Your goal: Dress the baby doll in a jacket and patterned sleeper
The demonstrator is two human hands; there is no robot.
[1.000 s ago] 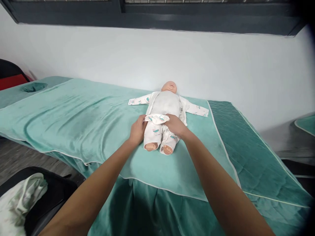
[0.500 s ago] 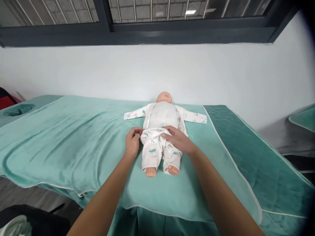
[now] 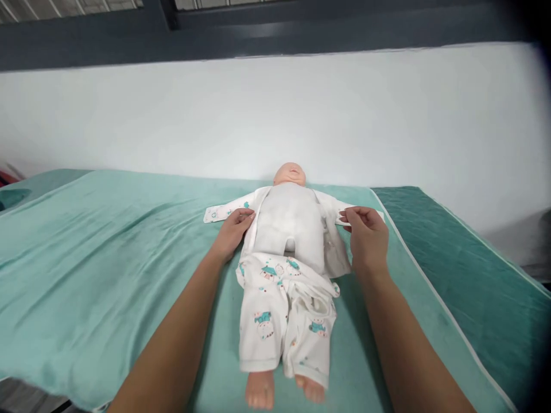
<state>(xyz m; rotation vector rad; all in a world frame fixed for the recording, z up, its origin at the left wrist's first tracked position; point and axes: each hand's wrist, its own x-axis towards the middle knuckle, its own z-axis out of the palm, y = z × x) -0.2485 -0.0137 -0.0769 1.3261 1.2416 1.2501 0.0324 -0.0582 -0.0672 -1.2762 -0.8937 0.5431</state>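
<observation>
A baby doll (image 3: pixel 293 223) lies on its back, head towards the wall, feet towards me. Its white printed baby shirt (image 3: pixel 338 255) is open at the front, with both sleeves spread sideways. White printed baby pants (image 3: pixel 262 310) cover the legs and sit low, leaving the pale torso bare down to the crotch. My left hand (image 3: pixel 235 232) is closed at the shirt's left edge, fingertips on the cloth beside the torso. My right hand (image 3: pixel 368 235) is closed in a pinch at the right sleeve, partly covering it.
A light green blanket (image 3: pixel 107 258) with wrinkles lies under the doll, over a darker green cover (image 3: pixel 456 258) seen at right. Behind stands a white wall (image 3: pixel 172 115) below a dark window frame (image 3: pixel 258 43).
Both hands have left the pants and moved up to the shirt, the right one outward to the sleeve. My view has come closer to the doll and tipped down.
</observation>
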